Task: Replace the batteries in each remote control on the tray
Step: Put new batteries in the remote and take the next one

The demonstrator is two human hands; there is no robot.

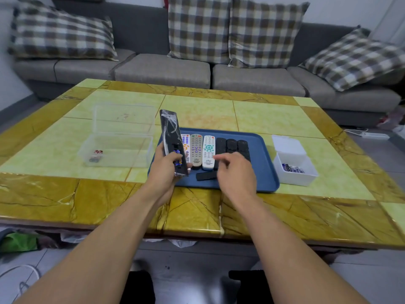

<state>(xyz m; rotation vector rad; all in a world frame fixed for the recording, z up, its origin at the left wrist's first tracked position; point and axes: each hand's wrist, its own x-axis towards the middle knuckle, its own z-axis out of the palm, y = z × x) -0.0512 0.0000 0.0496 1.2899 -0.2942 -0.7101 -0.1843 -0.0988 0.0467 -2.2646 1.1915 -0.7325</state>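
Note:
My left hand (164,170) grips a long black remote (171,137) wrapped in clear film, held tilted with its back up over the left edge of the blue tray (263,172). Its battery bay is open and a blue battery (178,157) shows inside. My right hand (235,172) hovers over the tray with loosely curled fingers and holds nothing. A black battery cover (206,175) lies on the tray between my hands. On the tray lie a grey remote (196,149), a white remote (208,151) and three black remotes (232,145); another pale remote (185,142) is partly hidden.
A clear open box (118,148) with a few used batteries stands left of the tray. A small white open box (294,167) of batteries stands at the right. A grey sofa with checked cushions runs behind the tiled table (197,211).

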